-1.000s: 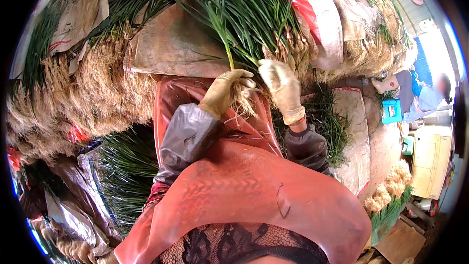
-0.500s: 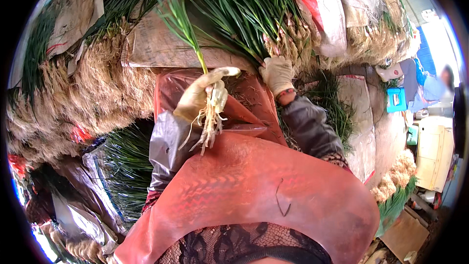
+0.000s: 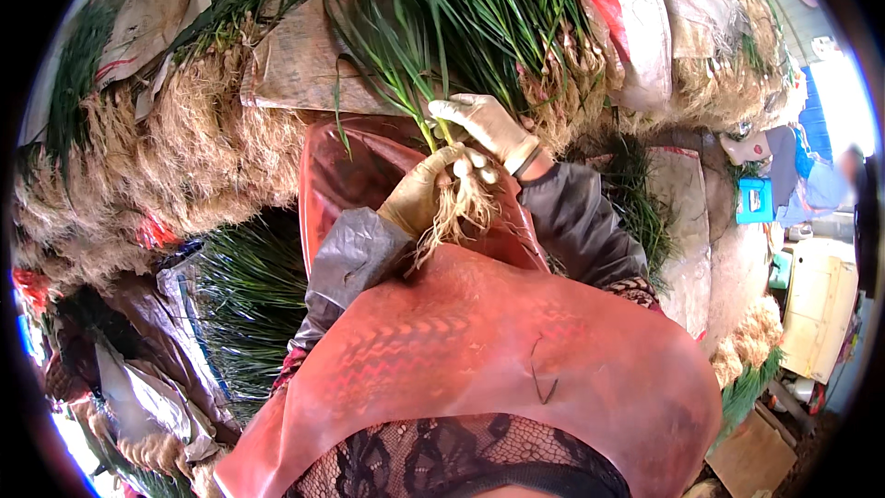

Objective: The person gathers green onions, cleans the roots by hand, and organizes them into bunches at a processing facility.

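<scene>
In my gloved left hand (image 3: 417, 195) is a small bunch of spring onions (image 3: 466, 198), gripped low by the white bulbs. Their pale stringy roots hang down over my lap, and the green leaves point up and away. My gloved right hand (image 3: 493, 129) is closed around the stems just above the left one, fingertips pressed against them. Both hands are over the red plastic apron (image 3: 498, 314). Beyond them lies a loose heap of spring onions (image 3: 489, 18), its roots toward the right.
A long stack of root bundles (image 3: 198, 129) runs along the far left, partly under sacking (image 3: 300, 60). More green leaves (image 3: 244, 304) lie left of my lap. To the right are a sack (image 3: 678, 221), a blue plastic stool (image 3: 754, 200) and a blurred person (image 3: 820, 180).
My right hand has left the heap and come back beside my left hand, now closed on the stems. My left hand has shifted slightly right, and its bunch shows more stems.
</scene>
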The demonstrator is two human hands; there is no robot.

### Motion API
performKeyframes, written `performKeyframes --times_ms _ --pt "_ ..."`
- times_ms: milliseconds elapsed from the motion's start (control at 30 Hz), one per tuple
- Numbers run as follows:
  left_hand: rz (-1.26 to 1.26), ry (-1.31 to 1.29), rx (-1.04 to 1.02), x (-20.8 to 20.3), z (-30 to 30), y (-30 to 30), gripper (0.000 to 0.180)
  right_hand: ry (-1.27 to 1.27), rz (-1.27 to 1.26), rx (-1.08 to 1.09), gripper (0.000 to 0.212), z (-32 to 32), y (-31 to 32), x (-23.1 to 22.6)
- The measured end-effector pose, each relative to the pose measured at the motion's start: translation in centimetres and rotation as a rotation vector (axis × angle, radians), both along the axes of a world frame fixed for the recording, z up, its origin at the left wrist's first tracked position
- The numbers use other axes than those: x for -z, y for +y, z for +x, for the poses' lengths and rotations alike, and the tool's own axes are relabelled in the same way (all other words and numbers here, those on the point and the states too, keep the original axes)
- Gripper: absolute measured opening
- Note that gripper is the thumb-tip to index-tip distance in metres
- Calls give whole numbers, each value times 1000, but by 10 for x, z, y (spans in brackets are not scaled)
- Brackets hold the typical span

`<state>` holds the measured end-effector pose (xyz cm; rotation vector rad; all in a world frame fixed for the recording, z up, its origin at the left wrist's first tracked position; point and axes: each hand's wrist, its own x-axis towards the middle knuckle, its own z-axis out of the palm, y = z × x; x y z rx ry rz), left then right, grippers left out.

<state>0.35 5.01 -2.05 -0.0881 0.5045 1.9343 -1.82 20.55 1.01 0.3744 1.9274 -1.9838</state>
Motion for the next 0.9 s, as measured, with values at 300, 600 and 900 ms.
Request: performKeyframes --times_ms 300,600,900 --pt "7 329 -39 -43 22 -11 33 55 1214 -82 35 -1 99 54" --pt "-80 217 -200 -63 -8 -15 25 205 1382 82 34 54 87 -17" --pt "-317 352 -34 -21 -55 -1 42 460 1481 252 24 15 98 40"
